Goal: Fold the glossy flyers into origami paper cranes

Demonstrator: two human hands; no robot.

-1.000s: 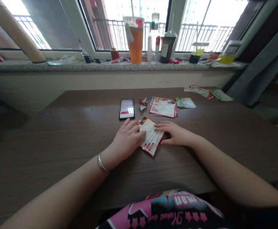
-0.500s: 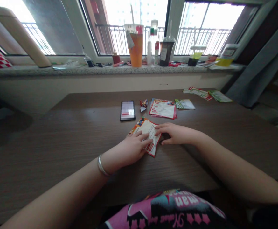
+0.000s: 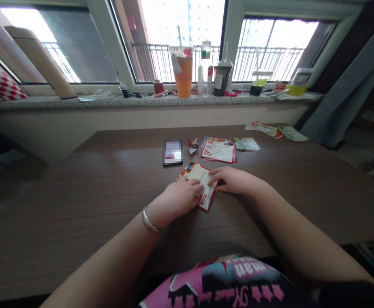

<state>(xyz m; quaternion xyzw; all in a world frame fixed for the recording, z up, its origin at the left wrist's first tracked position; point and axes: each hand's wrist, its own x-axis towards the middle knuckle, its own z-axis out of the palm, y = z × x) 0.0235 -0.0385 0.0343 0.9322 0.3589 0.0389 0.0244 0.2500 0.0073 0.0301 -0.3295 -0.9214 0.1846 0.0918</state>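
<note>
A red and white printed leaflet (image 3: 200, 174) lies tilted on the brown wooden table (image 3: 78, 192) in front of me. My left hand (image 3: 178, 199), with a silver bangle on the wrist, rests on the leaflet's left half, its fingertips pressing down on the paper. Opposite it, my right hand (image 3: 235, 180) lies on the leaflet's right edge with the fingers stretched flat toward the left hand. The fingertips of both hands nearly meet over the leaflet's middle. Neither hand lifts the paper off the table.
Behind the leaflet lie a black phone (image 3: 173, 152), a small folded paper piece (image 3: 192, 145), a stack of similar leaflets (image 3: 219, 150) and green leaflets (image 3: 246, 143). More leaflets (image 3: 264, 128) lie far right. Drink cups and bottles, one an orange cup (image 3: 185, 76), stand on the windowsill.
My left hand slid back and down along the leaflet, which now looks narrower. The right hand stayed at its right edge. The view tilted up a little.
</note>
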